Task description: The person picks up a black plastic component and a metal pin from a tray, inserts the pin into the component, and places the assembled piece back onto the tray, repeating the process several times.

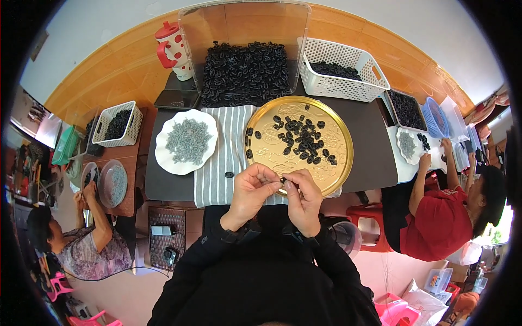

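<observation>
Over the near rim of a round gold tray (pixel 346 157), my left hand (pixel 251 191) and my right hand (pixel 304 202) meet fingertip to fingertip. Both pinch a small black plastic piece (pixel 283 180), mostly covered by the fingers. Loose black oval pieces (pixel 308 142) lie scattered on the tray, some with visible holes. A single black oval piece (pixel 229 175) rests on the grey striped cloth (pixel 209 187), left of my left hand. Farther left, a white scalloped plate (pixel 162 155) bears a heap of tiny grey, spring-like bits (pixel 188 141).
Behind the tray stand a clear bin (pixel 244 22) heaped with black pieces and a white perforated basket (pixel 348 89). A red-lidded dotted tumbler (pixel 176 54) is at back left. People work at side tables: one in patterned clothing (pixel 98 250) left, one in red (pixel 443 223) right.
</observation>
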Tool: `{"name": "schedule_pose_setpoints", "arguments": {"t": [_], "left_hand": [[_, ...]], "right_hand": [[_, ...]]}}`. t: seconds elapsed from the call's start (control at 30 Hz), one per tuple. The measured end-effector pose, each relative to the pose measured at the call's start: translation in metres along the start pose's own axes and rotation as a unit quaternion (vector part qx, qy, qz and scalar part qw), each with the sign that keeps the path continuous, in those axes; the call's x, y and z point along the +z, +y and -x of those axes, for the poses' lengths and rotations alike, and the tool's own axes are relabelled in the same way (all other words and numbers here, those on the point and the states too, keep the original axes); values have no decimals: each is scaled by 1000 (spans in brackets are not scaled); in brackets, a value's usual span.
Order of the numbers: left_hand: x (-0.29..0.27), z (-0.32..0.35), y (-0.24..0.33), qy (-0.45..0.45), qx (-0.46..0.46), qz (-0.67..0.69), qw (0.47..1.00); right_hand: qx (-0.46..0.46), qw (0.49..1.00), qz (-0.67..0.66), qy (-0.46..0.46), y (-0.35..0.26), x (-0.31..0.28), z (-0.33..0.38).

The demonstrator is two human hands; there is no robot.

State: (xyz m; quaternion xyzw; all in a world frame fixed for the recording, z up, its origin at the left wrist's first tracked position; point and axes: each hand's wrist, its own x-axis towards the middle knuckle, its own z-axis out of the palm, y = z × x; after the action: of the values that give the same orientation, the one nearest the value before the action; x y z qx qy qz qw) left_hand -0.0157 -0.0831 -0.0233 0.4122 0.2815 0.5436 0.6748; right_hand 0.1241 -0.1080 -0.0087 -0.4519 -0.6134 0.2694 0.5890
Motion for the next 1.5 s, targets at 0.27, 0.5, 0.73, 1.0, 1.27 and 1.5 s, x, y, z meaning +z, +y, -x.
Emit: {"name": "schedule_pose_setpoints", "arguments": {"t": [0.27,0.5,0.73,1.0,1.27,1.5], "left_hand": [[1,3,3,-6,5,-48,999],[1,0,14,-57,-20,-79,995],[-8,1,16,-87,-20,-222,971],[-10,0,16,-67,43,-276,958],[2,2,7,-21,-37,-119,992],[-1,7,-6,24,39,-27,999]], "right_hand": [[-102,989,87,-56,2,-9,-5],[6,1000,2,5,4,-2,2],[-7,1000,17,13,6,1,3],[-56,996,49,-48,4,-7,-1],[78,994,-68,28,8,3,6],[171,960,-196,105,5,21,19]]}}
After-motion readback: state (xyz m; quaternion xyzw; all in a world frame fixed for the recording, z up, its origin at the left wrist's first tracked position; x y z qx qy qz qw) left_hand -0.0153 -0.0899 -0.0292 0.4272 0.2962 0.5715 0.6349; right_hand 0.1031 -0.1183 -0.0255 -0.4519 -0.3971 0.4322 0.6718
